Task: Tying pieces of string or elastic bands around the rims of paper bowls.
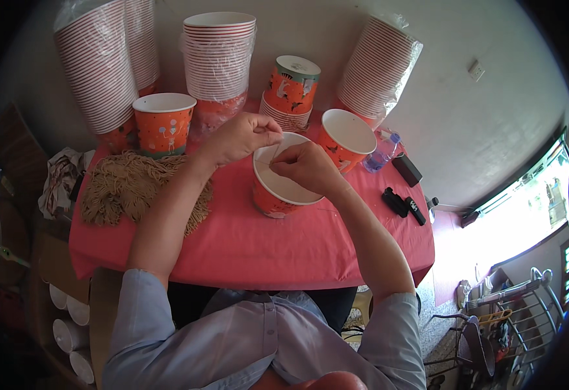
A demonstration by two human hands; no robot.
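Note:
An orange paper bucket [275,203] with a white inside stands upright in the middle of the table. Over its open mouth, my left hand [245,138] is closed in a pinch above the far left rim. My right hand [305,168] pinches too, a little lower and to the right. Between the fingertips runs what looks like a thin cord [277,152], hard to make out. To the left lies a large heap of tan cords [135,185], partly behind my left forearm.
A red cloth covers the table [265,253]. Behind stand tall stacks of paper buckets [218,58], partly in plastic. Single buckets [164,123] flank the middle one. At right are a plastic bottle [382,153], a black box [407,170] and small black items [405,207].

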